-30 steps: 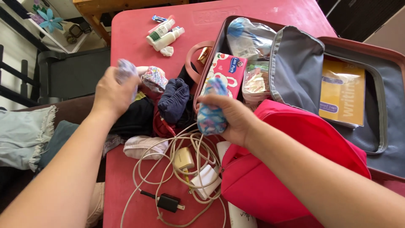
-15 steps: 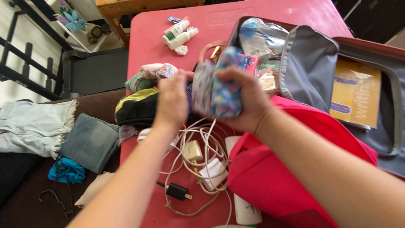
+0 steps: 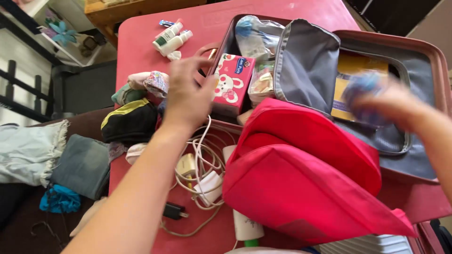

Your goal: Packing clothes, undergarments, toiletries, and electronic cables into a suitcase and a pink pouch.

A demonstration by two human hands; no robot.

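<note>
Already in suitcase [image 3: 426,56]: tissue box [image 3: 230,84], plastic bags, yellow booklet [image 3: 346,70]. Right hand [image 3: 393,101], blurred, grip closed round blue patterned roll [image 3: 360,89] over suitcase's far half. Left hand [image 3: 188,94] empty, fingers spread above desk [image 3: 141,47] middle. Unpacked: rolled clothes [image 3: 132,122] at left edge, cables [image 3: 202,164], small bottles [image 3: 170,40], red pouch [image 3: 306,188].

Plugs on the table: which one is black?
The small black plug, nearest the table's front edge; the other two adapters in the cable tangle are cream and white.
</note>
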